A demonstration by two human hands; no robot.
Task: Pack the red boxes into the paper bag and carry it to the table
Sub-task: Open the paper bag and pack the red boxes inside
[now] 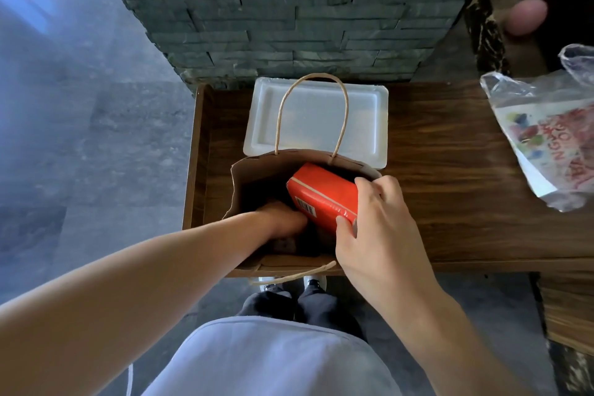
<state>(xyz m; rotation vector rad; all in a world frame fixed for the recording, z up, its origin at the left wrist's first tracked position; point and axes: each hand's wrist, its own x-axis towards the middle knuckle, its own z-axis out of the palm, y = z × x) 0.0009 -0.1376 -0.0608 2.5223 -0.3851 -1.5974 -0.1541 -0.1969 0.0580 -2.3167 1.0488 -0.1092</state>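
A brown paper bag (254,170) with twisted paper handles stands open on the wooden shelf (450,203). A red box (324,191) with a white stripe and a barcode sits tilted in the bag's mouth. My right hand (379,228) grips the box's right end with thumb and fingers. My left hand (279,219) reaches down inside the bag beside the box; its fingers are hidden in the dark interior, so what they touch cannot be told.
A white foam tray (363,113) lies behind the bag against a dark stone wall (289,26). A clear plastic bag (546,138) with printed packaging rests at the shelf's right. Grey floor lies to the left and below, by my feet.
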